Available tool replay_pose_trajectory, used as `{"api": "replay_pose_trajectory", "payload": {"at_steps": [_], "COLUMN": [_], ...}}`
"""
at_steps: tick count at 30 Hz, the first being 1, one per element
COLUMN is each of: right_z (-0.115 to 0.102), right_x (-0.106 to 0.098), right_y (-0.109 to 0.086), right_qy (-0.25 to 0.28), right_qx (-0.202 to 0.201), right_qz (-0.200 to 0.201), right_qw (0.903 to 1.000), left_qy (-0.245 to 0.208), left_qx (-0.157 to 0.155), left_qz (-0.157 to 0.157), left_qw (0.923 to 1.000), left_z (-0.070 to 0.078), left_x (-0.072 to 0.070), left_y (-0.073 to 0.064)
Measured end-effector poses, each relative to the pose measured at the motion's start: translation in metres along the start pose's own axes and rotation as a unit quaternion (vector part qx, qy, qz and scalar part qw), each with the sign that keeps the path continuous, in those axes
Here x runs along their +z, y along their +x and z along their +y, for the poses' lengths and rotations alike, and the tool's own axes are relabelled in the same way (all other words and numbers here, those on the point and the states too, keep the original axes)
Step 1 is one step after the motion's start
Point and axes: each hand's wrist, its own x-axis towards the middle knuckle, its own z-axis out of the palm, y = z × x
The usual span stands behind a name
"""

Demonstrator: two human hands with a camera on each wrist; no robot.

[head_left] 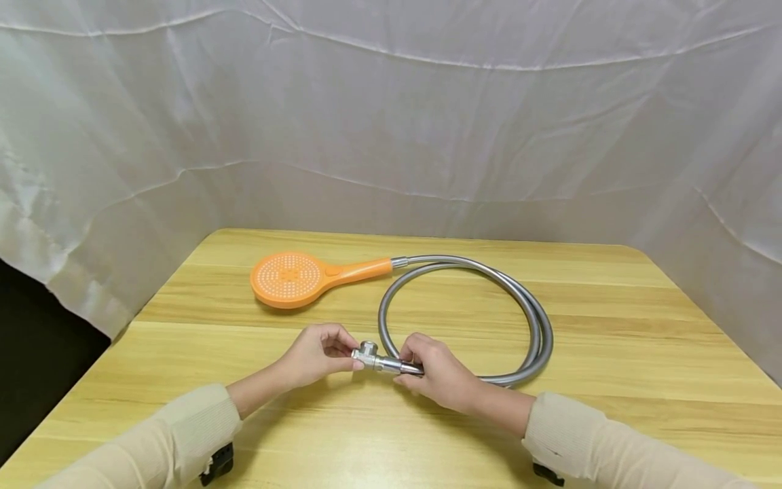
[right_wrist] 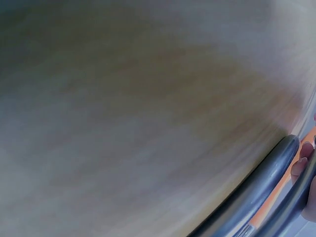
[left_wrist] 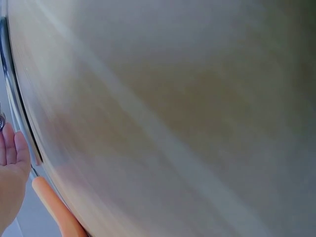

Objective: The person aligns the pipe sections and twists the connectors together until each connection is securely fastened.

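Note:
A chrome angle valve (head_left: 367,354) with a short side outlet sits between both hands, just above or on the table. My left hand (head_left: 319,353) pinches its left end between thumb and fingers. My right hand (head_left: 441,372) grips the metal end of the shower hose (head_left: 540,333), whose silver fitting (head_left: 389,365) meets the valve's right side. Looped on the table, the hose runs round to an orange shower head (head_left: 289,278) lying with its spray face up. In the left wrist view the left hand (left_wrist: 12,173) shows only at the edge, near the orange handle (left_wrist: 54,205).
The wood-patterned table (head_left: 641,353) fills the lower view. Behind it and along both sides hangs a pale cloth curtain (head_left: 427,136). A dark gap (head_left: 36,360) lies past the table's left edge.

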Motion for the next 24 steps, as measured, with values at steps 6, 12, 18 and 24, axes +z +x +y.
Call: {"api": "replay_pose_trajectory", "payload": {"at_steps": [6,12,18,24], "right_z": [-0.0003,-0.0007,-0.0011,-0.0012], "right_x": [-0.0009,-0.0012,-0.0019,-0.0027], "right_y": [-0.0011,-0.0016,-0.0012,-0.0002], "right_qy": [0.005,0.002,-0.014,-0.042], "right_qx": [-0.004,-0.005,-0.011,-0.017], "right_qz": [0.0,-0.002,-0.008,-0.015], "right_qw": [1.0,1.0,0.9998,0.9988], "left_qy": [-0.002,0.004,0.009,0.01], "left_qx": [0.003,0.004,0.001,-0.002], "left_qz": [-0.001,-0.002,0.003,0.002], "left_qw": [1.0,1.0,1.0,0.9999], "left_z": [0.0009,0.0008,0.002,0.0037], "left_x": [0.0006,0.0005,-0.0001,-0.0002], "left_y": [0.0003,-0.0005,-0.0012,-0.0013]}}
